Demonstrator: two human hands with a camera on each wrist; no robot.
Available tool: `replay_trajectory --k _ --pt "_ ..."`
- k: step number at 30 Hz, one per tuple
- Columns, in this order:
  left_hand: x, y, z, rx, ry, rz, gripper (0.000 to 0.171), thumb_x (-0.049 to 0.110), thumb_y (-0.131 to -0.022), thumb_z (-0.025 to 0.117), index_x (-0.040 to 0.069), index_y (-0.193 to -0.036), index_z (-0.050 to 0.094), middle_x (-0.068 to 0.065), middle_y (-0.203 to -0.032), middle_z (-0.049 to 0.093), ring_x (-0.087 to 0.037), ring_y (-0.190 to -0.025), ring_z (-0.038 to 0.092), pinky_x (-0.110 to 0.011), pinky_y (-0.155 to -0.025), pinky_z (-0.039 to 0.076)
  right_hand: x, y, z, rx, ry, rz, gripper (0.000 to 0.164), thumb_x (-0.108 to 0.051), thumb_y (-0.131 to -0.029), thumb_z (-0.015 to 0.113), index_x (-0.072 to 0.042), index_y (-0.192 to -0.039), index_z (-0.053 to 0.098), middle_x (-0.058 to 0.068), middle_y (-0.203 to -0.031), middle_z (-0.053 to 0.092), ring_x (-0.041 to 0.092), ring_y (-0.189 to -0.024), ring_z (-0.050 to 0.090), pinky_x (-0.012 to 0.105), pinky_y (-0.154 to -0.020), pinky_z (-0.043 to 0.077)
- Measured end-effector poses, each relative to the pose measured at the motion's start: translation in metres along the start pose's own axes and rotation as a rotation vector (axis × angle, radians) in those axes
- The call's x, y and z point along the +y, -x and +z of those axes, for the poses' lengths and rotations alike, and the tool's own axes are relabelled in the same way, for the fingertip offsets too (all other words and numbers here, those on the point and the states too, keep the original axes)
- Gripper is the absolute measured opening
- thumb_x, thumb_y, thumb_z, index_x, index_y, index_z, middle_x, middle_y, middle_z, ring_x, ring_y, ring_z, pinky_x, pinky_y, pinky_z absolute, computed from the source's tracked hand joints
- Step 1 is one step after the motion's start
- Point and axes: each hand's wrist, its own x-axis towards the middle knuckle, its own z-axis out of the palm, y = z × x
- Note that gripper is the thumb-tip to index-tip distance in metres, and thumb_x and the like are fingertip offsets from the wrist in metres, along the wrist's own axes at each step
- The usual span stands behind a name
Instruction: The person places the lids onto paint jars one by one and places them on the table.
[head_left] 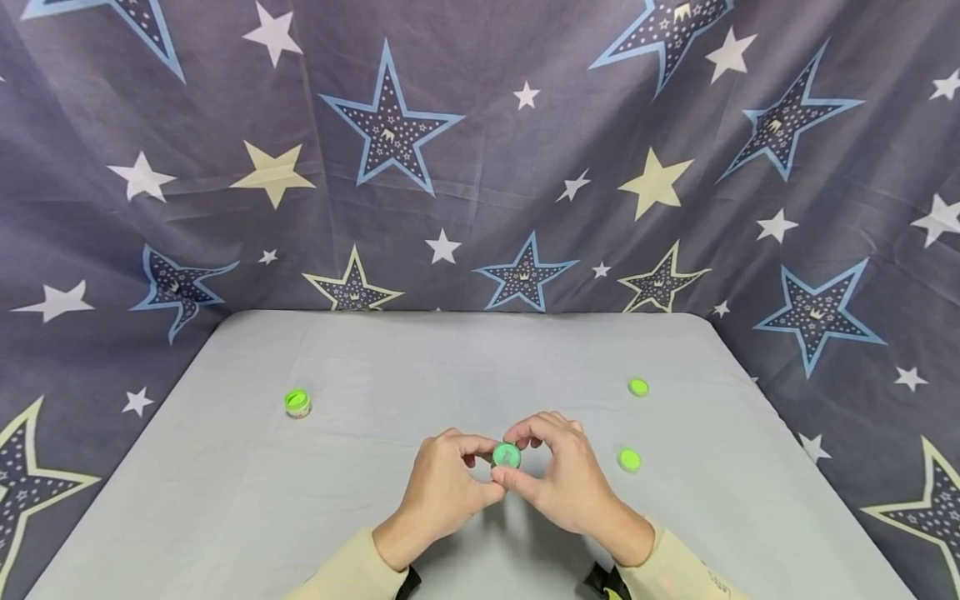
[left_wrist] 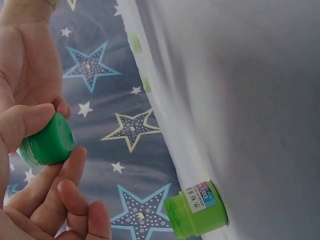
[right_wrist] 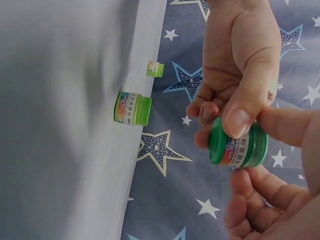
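A small green gouache paint jar (head_left: 506, 456) is held upright between both hands over the front middle of the table. My left hand (head_left: 444, 483) pinches its body, with the thumb across the label (right_wrist: 239, 147) in the right wrist view. My right hand (head_left: 566, 479) has thumb and index finger at the round lid (right_wrist: 258, 145) on top. In the left wrist view the solid green base (left_wrist: 61, 137) shows below the left fingers. A light green jar (head_left: 297, 403) stands apart, to the left of the hands.
Two flat light green lids, a far one (head_left: 638, 387) and a nearer one (head_left: 629, 460), lie right of the hands. The right wrist view holds two labelled light green jars, one near (right_wrist: 132, 108), one farther (right_wrist: 155, 69). A star-patterned curtain (head_left: 480, 208) rises behind the grey table (head_left: 480, 358).
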Motion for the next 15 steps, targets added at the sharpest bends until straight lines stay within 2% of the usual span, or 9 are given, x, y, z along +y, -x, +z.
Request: replay_trajectory --k 5,10,15 --pt "-0.0001 -0.0007 0.0005 0.006 -0.007 0.006 0.028 0.014 -0.070 0.091 0.015 -0.097 0.083 0.015 -0.083 0.073 -0.018 -0.079 0.063 -0.023 -0.065 0.048 -0.0002 0.0003 -0.0010 -0.001 0.003 -0.003 0.033 -0.031 -0.076 0.093 -0.023 -0.099 0.071 -0.019 -0.091 0.066 0.004 -0.086 0.054 0.033 -0.077 0.033" --pt "-0.0008 -0.0009 0.0004 0.004 -0.004 0.013 0.028 0.016 -0.072 0.091 0.015 -0.098 0.082 0.015 -0.084 0.072 -0.015 -0.080 0.063 -0.024 -0.068 0.049 0.0001 -0.0006 -0.0010 0.008 0.005 -0.021 0.028 -0.033 -0.083 0.087 -0.021 -0.104 0.072 -0.017 -0.097 0.069 0.005 -0.091 0.057 0.034 -0.078 0.035" --pt "-0.0020 -0.0030 -0.0031 0.012 -0.006 0.002 0.026 0.016 -0.073 0.092 0.020 -0.097 0.081 0.018 -0.083 0.070 -0.015 -0.080 0.063 -0.025 -0.069 0.050 0.0006 -0.0010 -0.0041 0.020 0.014 -0.005 0.024 -0.033 -0.088 0.081 -0.023 -0.108 0.072 -0.015 -0.101 0.068 0.005 -0.092 0.057 0.033 -0.077 0.035"
